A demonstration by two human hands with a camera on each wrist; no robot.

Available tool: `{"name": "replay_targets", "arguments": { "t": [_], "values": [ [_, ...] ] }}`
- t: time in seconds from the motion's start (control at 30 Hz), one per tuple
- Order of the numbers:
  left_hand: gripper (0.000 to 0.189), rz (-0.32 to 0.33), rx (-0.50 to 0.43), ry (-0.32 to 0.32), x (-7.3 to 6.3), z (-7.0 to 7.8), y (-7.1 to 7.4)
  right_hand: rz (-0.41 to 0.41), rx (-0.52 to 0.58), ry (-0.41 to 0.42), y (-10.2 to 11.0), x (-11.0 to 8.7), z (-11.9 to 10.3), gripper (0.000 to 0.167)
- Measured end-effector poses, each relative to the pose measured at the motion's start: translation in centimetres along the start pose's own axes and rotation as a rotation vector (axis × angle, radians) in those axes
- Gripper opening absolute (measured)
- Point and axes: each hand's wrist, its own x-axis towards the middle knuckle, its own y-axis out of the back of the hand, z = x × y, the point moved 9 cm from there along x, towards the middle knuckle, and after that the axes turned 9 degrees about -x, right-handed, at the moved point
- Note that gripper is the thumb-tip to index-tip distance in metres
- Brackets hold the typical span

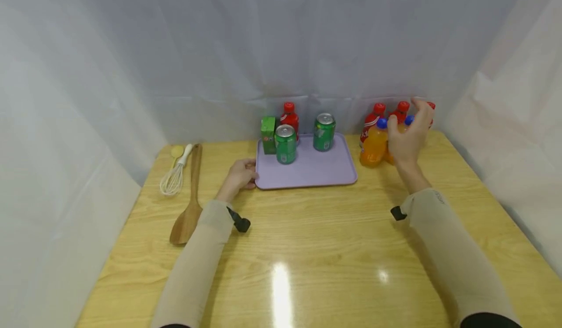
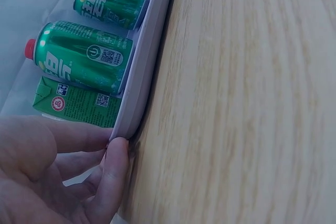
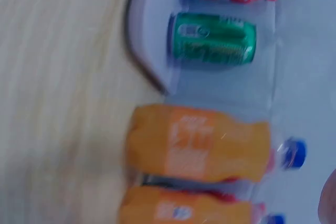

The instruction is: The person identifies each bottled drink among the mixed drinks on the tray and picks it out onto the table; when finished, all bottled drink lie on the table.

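Observation:
My left hand (image 1: pixel 239 174) pinches the left edge of a lilac tray (image 1: pixel 307 174) between thumb and fingers; the left wrist view shows this grip at the tray's rim (image 2: pixel 137 95). On the tray stand a green juice carton (image 1: pixel 268 137), two green soda cans (image 1: pixel 286 145) (image 1: pixel 324 133) and a red-capped bottle (image 1: pixel 290 118). My right hand (image 1: pixel 408 140) hovers at the two orange soda bottles (image 1: pixel 373 147) with blue caps, thumb and fingers spread apart. In the right wrist view those bottles (image 3: pixel 220 142) lie clear of the one fingertip (image 3: pixel 329 203) showing.
Several red-capped bottles (image 1: pixel 370 120) stand behind the orange ones, partly hidden by them and my right hand. On the left lie a wooden spatula (image 1: pixel 189 215), a whisk (image 1: pixel 173 177) and a small yellow spoon (image 1: pixel 177 152). White sheeting (image 1: pixel 210 50) hangs behind the table.

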Motion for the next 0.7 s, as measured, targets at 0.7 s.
{"name": "replay_targets", "arguments": {
  "t": [0.7],
  "values": [
    [0.066, 0.018, -0.011, -0.003, 0.5, -0.1, 0.2, -0.54, -0.14, 0.326, -17.1, -2.5, -7.7, 0.071]
  ]
}}
